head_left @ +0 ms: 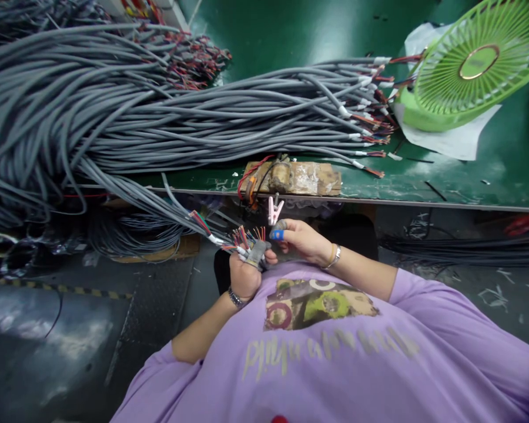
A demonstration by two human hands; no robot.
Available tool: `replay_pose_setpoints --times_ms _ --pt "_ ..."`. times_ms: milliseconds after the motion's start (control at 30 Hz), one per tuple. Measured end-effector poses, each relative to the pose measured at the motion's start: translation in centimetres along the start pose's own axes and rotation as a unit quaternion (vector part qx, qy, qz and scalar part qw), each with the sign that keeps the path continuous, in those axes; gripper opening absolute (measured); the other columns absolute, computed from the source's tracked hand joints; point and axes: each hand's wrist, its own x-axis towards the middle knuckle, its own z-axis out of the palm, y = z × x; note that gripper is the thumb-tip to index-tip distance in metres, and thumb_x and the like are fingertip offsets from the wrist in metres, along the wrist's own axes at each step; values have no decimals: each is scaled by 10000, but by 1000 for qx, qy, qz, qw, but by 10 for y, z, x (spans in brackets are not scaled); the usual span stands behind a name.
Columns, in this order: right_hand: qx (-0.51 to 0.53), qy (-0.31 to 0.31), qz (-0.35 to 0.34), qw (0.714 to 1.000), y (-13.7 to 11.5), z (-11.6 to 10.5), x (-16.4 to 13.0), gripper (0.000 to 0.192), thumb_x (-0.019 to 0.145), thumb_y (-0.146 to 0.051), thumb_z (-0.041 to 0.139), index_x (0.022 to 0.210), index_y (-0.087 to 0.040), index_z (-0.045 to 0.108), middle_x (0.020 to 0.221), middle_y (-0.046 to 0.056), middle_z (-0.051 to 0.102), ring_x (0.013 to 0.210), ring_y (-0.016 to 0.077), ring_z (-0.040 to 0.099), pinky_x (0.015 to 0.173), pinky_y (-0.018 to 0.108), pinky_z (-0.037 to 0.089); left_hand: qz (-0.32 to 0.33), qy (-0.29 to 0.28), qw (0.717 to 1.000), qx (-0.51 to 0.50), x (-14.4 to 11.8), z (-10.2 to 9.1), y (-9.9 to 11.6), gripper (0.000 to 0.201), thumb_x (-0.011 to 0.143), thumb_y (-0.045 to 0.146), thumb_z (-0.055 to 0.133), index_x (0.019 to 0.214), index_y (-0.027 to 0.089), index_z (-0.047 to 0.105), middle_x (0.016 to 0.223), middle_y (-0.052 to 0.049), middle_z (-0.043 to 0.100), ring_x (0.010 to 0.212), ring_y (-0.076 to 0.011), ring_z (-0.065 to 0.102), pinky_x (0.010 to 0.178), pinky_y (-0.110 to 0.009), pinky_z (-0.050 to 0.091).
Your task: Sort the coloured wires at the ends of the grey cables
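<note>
- the left hand (245, 276) is closed in a fist around the end of a grey cable (176, 218), with the stripped coloured wires (245, 237) fanning up out of the top of the grip; the cable end sits just below the bench (467, 194) edge, in front of the person's chest.
- the right hand (302, 239) is partly closed, thumb and forefinger pinched together near the wire tips; a blue finger cot (277, 234) covers one fingertip. whether it actually grips a single wire cannot be told, the contact is too small to see.
- risk: the fanned wires stand close together, so the pinch may catch the wrong colour or two at once, since the tips nearly touch.
- risk: the held cable runs off to the left into the heavy cable bundle (114, 111) hanging over the bench edge; its weight could drag the end out of the fist if the grip loosens.
- risk: a pink clip (275, 210) hangs from the bench edge just above the right hand, below a taped wooden block (304, 177); a lifted hand could knock it or snag wires on it.
- risk: bare wire ends near unprotected fingers could prick the skin.
- the green fan (471, 64) on the bench, well apart, may stir loose wire ends.
</note>
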Motion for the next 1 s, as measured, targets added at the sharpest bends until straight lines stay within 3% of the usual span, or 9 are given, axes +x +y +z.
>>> replay_pose_setpoints --times_ms 233,633,867,1000 --pt "-20 -80 12 997 -8 14 -4 372 725 -451 737 764 -175 491 482 -42 527 458 101 499 461 208 267 2 -10 1000 19 1 -2 -5 284 764 426 708 707 153 656 610 -37 698 506 -155 658 467 -235 522" --pt "12 30 1 999 3 3 -2 332 587 -328 823 659 -153 549 523 -54 497 472 62 405 466 209 325 -4 22 999 -30 2 1 0 274 741 406 732 740 144 652 590 -19 686 460 -138 637 451 -225 512" --pt "22 -25 14 999 -3 11 -5 359 637 -381 816 739 -166 547 525 -49 514 489 90 466 485 224 350 -13 17 999 -30 2 2 0 286 734 412 737 713 148 630 581 -16 683 489 -142 653 478 -225 522" --pt "36 -25 6 999 -4 14 -6 377 623 -369 828 729 -171 526 553 -32 551 513 106 498 503 237 370 -15 24 999 -22 1 2 1 283 724 411 742 742 151 630 588 -10 686 482 -141 650 470 -224 517"
